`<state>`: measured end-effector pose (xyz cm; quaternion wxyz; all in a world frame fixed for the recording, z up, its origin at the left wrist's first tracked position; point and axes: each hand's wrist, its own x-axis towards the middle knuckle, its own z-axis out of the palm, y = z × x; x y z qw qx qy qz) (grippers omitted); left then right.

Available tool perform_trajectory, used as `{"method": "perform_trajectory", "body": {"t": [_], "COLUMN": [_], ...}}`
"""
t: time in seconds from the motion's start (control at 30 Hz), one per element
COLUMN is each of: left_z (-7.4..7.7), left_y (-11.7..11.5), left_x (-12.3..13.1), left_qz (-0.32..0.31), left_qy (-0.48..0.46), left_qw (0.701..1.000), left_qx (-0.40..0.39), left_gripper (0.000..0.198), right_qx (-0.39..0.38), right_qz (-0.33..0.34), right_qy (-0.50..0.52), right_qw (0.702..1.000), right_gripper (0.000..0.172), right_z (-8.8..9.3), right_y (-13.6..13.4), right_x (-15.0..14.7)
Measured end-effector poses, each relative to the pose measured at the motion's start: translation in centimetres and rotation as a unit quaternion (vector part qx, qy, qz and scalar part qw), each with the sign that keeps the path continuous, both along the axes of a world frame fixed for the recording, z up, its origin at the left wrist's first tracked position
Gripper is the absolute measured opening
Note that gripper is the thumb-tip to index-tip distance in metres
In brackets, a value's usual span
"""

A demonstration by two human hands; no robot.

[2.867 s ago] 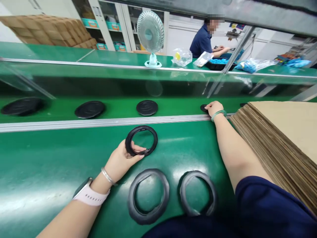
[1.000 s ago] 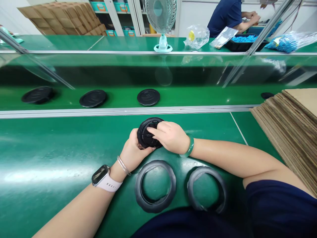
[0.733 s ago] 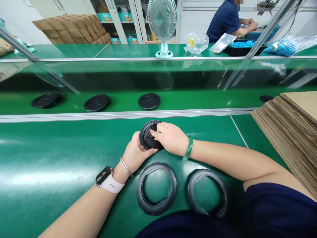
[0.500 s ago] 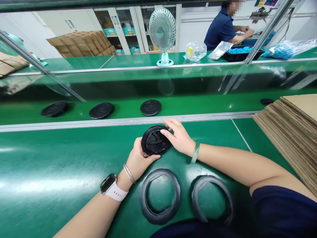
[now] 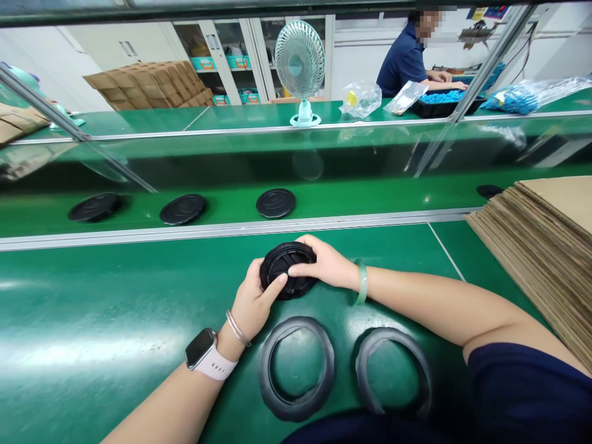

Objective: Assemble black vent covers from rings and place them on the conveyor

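The right hand (image 5: 329, 264), loosely spread a moment ago, now grips the disc (image 5: 283, 260) on its right, the left hand (image 5: 252, 303) on its left; thumbs (image 5: 300, 270) meet at its middle, seemingly pressing, beyond the near rings (image 5: 296, 410).

grn bench (image 5: 115, 296) | 2 dk gry rings (image 5: 267, 369), side by side | cardbd stack (image 5: 539, 237), R
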<state>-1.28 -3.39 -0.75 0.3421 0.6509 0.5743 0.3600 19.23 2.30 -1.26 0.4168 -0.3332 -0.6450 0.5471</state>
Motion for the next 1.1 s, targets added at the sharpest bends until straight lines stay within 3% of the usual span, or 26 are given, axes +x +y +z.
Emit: {"method": "perform_trajectory", "body": {"t": [0.1, 0.23, 0.3, 0.37, 0.43, 0.47, 0.5, 0.57, 0.63, 0.67, 0.73, 0.77, 0.8, 0.83, 0.87, 0.9, 0.93, 1.0, 1.1], "left_z": [0.0, -0.2, -0.4, -0.4, -0.4, -0.3, -0.3, -0.1, -0.1, -0.1, 0.0, 0.1, 0.2, 0.5, 0.9, 1.4, 2.1, 3.6, 5.0], "left_y": [0.0, 0.0, 0.0, 0.1, 0.2, 0.3, 0.4, 0.6, 0.9, 1.0, 1.2, 1.3, 1.4, 1.4, 1.2, 1.0, 0.4, -1.4, -6.2], "left_x": [0.1, 0.3, 0.4, 0.4, 0.1, 0.0, -0.1, -0.3, -0.4, -0.4, -0.5, -0.6, -0.8, -1.0, -1.2, -1.6, -2.0, -3.1, -5.8], "left_qz": [0.004, 0.006, -0.010, -0.036, -0.048, -0.046, -0.041, -0.034, -0.027, -0.022, -0.014, -0.010, -0.004, 0.006, 0.017, 0.031, 0.041, 0.046, 0.029], "left_qy": [-0.007, 0.000, -0.045, -0.131, -0.195, -0.205, -0.206, -0.201, -0.207, -0.214, -0.229, -0.236, -0.243, -0.248, -0.253, -0.259, -0.261, -0.243, -0.165], "left_qw": [1.000, 1.000, 0.999, 0.990, 0.979, 0.977, 0.977, 0.979, 0.978, 0.976, 0.973, 0.971, 0.970, 0.969, 0.967, 0.965, 0.964, 0.966, 0.976], "left_qx": [0.003, 0.003, -0.017, -0.040, -0.038, -0.029, -0.018, -0.014, -0.024, -0.029, -0.028, -0.023, -0.016, -0.006, 0.005, 0.017, 0.032, 0.073, 0.139], "left_gripper": [0.041, 0.041, 0.048, 0.059, 0.063, 0.062, 0.060, 0.058, 0.057, 0.057, 0.057, 0.056, 0.054, 0.052, 0.050, 0.048, 0.046, 0.044, 0.037], "right_qx": [0.005, 0.035, 0.054, 0.114, 0.209, 0.254, 0.281, 0.251, 0.190, 0.181, 0.226, 0.264, 0.292, 0.295, 0.289, 0.280, 0.271, 0.278, 0.353], "right_qz": [0.010, -0.042, -0.040, -0.109, -0.259, -0.336, -0.360, -0.293, -0.248, -0.230, -0.137, -0.040, 0.105, 0.261, 0.386, 0.469, 0.511, 0.503, 0.391], "right_qy": [-0.030, -0.085, -0.081, -0.092, -0.151, -0.205, -0.282, -0.474, -0.594, -0.612, -0.567, -0.510, -0.434, -0.378, -0.344, -0.327, -0.332, -0.378, -0.446], "right_qw": [0.999, 0.995, 0.994, 0.983, 0.931, 0.884, 0.844, 0.792, 0.742, 0.734, 0.780, 0.818, 0.846, 0.838, 0.806, 0.771, 0.745, 0.726, 0.724], "right_gripper": [0.053, 0.044, 0.042, 0.038, 0.030, 0.029, 0.033, 0.050, 0.063, 0.067, 0.068, 0.070, 0.077, 0.084, 0.091, 0.097, 0.102, 0.098, 0.079], "right_z": [0.1, 0.6, 1.1, 1.8, 2.2, 2.2, 2.1, 1.6, 1.6, 1.9, 3.5, 4.6, 5.9, 7.0, 8.0, 8.7, 9.1, 8.7, 6.0], "right_y": [-0.6, -1.3, -0.7, 0.8, 3.4, 4.8, 6.3, 8.8, 9.7, 9.3, 6.8, 4.8, 2.5, 0.1, -2.3, -4.4, -6.3, -9.1, -10.2], "right_x": [-0.2, -0.9, -0.5, 1.3, 4.5, 6.4, 8.4, 11.5, 12.7, 12.4, 10.3, 8.7, 7.0, 5.3, 3.9, 2.9, 2.3, 2.9, 7.0]}}
